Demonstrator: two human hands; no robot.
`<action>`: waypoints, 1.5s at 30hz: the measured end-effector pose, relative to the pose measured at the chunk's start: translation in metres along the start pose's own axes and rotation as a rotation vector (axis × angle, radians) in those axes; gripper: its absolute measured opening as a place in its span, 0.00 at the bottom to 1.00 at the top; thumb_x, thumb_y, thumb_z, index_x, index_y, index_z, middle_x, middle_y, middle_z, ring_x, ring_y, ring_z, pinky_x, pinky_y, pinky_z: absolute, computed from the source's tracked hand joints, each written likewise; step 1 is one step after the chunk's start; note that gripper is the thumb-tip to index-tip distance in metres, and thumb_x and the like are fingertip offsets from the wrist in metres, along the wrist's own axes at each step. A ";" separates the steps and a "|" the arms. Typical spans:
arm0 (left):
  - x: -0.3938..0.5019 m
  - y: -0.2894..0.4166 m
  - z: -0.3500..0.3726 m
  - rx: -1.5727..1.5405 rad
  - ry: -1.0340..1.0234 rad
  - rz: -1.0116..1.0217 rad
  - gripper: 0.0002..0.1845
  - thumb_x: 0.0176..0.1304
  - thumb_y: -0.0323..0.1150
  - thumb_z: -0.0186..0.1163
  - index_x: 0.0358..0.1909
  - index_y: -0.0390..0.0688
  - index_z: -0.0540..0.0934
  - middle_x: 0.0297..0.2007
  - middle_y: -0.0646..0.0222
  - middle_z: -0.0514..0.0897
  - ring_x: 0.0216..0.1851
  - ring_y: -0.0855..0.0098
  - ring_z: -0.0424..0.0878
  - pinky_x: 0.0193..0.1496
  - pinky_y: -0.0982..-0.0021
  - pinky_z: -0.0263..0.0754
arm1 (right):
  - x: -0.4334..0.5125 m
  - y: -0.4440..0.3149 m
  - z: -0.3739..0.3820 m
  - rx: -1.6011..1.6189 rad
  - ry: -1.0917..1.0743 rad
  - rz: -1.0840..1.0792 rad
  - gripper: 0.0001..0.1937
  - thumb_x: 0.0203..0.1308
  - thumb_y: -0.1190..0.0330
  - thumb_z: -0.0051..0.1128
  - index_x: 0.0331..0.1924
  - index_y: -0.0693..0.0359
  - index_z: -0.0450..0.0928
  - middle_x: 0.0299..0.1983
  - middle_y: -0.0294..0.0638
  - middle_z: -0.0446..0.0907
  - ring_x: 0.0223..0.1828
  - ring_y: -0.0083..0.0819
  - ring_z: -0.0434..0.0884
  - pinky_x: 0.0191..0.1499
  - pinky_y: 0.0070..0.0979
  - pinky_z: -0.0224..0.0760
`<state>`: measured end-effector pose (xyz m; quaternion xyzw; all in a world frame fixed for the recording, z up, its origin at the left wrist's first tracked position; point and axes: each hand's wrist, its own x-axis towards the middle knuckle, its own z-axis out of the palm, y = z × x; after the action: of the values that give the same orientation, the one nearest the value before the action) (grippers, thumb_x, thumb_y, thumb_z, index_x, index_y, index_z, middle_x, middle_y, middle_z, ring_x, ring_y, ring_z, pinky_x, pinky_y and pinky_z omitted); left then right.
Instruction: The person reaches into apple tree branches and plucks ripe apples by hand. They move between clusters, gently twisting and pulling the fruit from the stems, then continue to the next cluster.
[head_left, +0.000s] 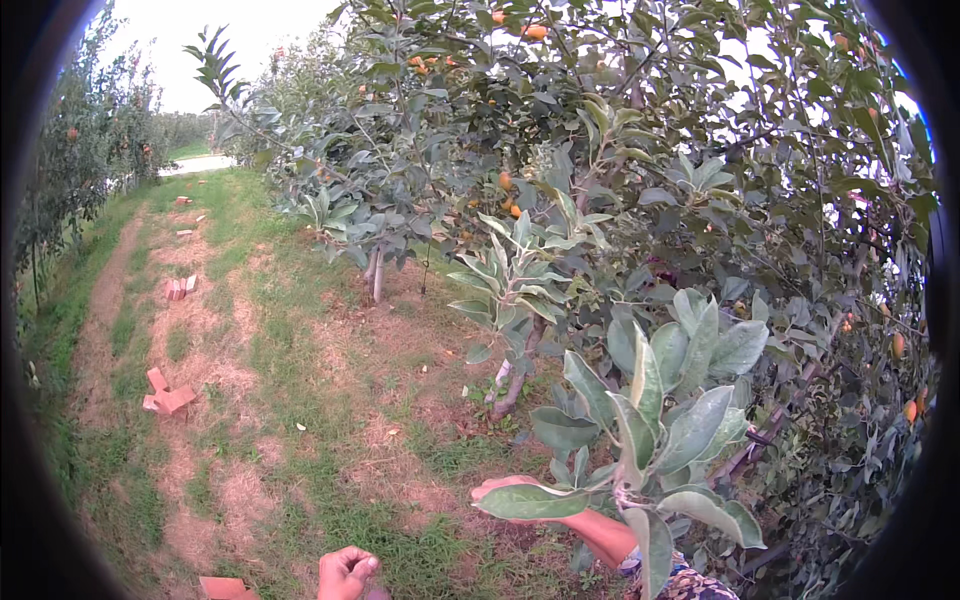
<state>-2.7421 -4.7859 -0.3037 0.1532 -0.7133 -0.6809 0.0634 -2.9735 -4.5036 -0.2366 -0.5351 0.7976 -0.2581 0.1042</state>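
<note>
At the bottom edge is my left hand (346, 574), held low over the grass with its fingers curled and thumb on top. Whether anything is inside those fingers is hidden. My right hand (504, 484) reaches in from the lower right, its forearm coming out of a patterned sleeve (694, 579). A broad green leaf (532, 502) covers most of that hand, so its grip cannot be made out. Close in front of the right arm stands a leafy shoot tip (652, 442) of a fruit tree. Orange fruit (506, 181) hangs deeper among the branches.
Fruit trees (600, 135) fill the right side, with trunks (517, 375) rising from the ground. Along the grassy strip (285, 390) at left lie reddish folded cardboard or paper pieces (171, 397), a bundle (180, 288) and another piece (225, 588). More trees (82, 150) line the far left.
</note>
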 end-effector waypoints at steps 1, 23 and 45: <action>0.012 -0.006 -0.017 0.047 0.038 -0.043 0.06 0.63 0.30 0.60 0.31 0.38 0.81 0.24 0.78 0.78 0.29 0.82 0.73 0.34 0.75 0.71 | 0.032 -0.004 -0.006 -0.005 0.025 -0.018 0.13 0.65 0.66 0.54 0.49 0.63 0.74 0.40 0.49 0.77 0.42 0.49 0.79 0.44 0.41 0.72; 0.439 0.097 0.024 0.347 -0.423 0.207 0.07 0.61 0.32 0.64 0.37 0.39 0.84 0.25 0.64 0.84 0.26 0.77 0.78 0.33 0.71 0.72 | 0.273 0.157 -0.090 0.267 0.970 0.285 0.20 0.57 0.80 0.58 0.55 0.65 0.76 0.51 0.44 0.80 0.43 0.26 0.81 0.42 0.22 0.76; 0.800 0.306 0.173 0.313 -0.857 0.749 0.06 0.59 0.25 0.63 0.38 0.38 0.84 0.29 0.64 0.84 0.32 0.72 0.82 0.39 0.70 0.75 | 0.468 0.320 -0.491 0.178 1.678 0.020 0.07 0.63 0.74 0.56 0.42 0.68 0.81 0.44 0.46 0.84 0.37 0.23 0.82 0.35 0.20 0.76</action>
<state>-3.5902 -4.8575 -0.1066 -0.3903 -0.7729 -0.5000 -0.0178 -3.6361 -4.6864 0.0627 -0.1483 0.5919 -0.6311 -0.4789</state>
